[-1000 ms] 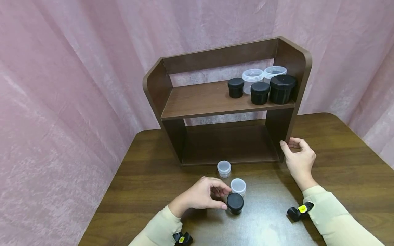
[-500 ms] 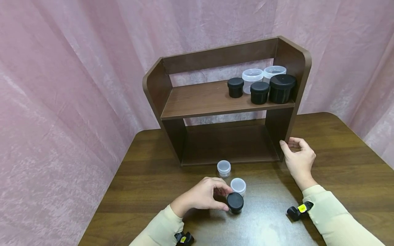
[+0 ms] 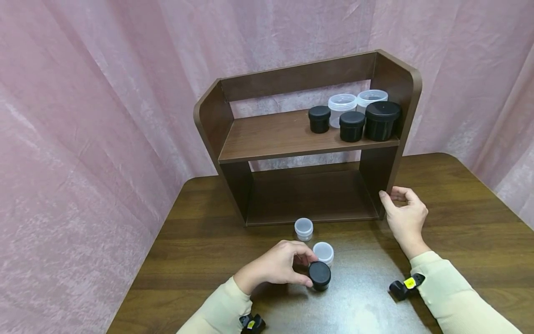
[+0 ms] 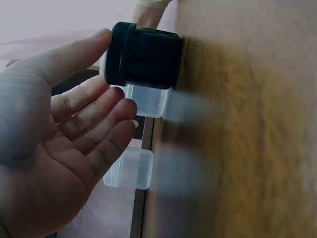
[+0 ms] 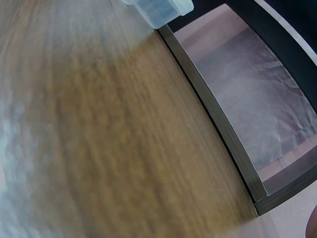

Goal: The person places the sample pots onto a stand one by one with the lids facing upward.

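A small black lidded jar point(image 3: 320, 274) stands on the table. My left hand point(image 3: 275, 265) comes at it from the left, thumb on the near side and fingertips on the far side of the lid. In the left wrist view the thumb point(image 4: 74, 57) rests on the edge of the black lid point(image 4: 116, 54), and the other fingers lie loosely bent below it. Just behind stand two small clear jars, one close to the black jar point(image 3: 323, 252) and one by the shelf point(image 3: 303, 228). My right hand point(image 3: 405, 215) grips the lower right side panel of the wooden shelf point(image 3: 308, 149) between thumb and fingers.
On the upper board, towards the right, are two larger clear jars point(image 3: 343, 109) and three black lidded jars point(image 3: 352, 126). The shelf stands on a wooden table point(image 3: 200, 260). Pink curtains point(image 3: 125, 116) hang behind.
My left hand has shifted slightly right, its thumb and fingers coming in against the black jar. The right hand stays on the shelf's side panel.
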Demonstrator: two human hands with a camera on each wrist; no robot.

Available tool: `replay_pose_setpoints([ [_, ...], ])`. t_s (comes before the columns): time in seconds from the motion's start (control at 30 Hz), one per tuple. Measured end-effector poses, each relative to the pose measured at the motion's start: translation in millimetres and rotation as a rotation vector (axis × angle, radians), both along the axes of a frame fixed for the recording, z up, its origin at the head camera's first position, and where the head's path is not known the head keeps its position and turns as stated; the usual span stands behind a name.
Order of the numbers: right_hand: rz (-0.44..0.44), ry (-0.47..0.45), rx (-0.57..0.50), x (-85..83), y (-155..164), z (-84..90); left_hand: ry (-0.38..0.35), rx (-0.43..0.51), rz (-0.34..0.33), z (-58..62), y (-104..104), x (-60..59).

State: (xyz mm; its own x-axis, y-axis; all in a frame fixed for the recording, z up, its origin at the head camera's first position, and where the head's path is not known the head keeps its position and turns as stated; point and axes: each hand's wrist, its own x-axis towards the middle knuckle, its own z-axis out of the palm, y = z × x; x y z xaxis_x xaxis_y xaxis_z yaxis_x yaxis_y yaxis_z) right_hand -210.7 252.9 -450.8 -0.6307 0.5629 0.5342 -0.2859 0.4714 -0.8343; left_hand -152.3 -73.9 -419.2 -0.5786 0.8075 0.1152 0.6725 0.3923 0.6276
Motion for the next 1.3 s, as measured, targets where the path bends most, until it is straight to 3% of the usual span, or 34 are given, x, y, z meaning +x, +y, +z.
replay_pose_setpoints([
  [0.67, 0.013, 0.012, -0.009, 0.3, -1.6, 0.4, 0.035, -0.047, -0.001, 0.2, 6.4, 1.7],
  [1.0, -0.002, -0.005, -0.006, 3.5, -0.7, 1.5, -0.029, -0.03, -0.037, -1.3, 8.8, 4.1],
  [1.3, 0.008, 0.001, -0.012, 1.3, -0.4, 1.6, -0.025, -0.052, -0.049, -1.2, 8.0, 4.8],
])
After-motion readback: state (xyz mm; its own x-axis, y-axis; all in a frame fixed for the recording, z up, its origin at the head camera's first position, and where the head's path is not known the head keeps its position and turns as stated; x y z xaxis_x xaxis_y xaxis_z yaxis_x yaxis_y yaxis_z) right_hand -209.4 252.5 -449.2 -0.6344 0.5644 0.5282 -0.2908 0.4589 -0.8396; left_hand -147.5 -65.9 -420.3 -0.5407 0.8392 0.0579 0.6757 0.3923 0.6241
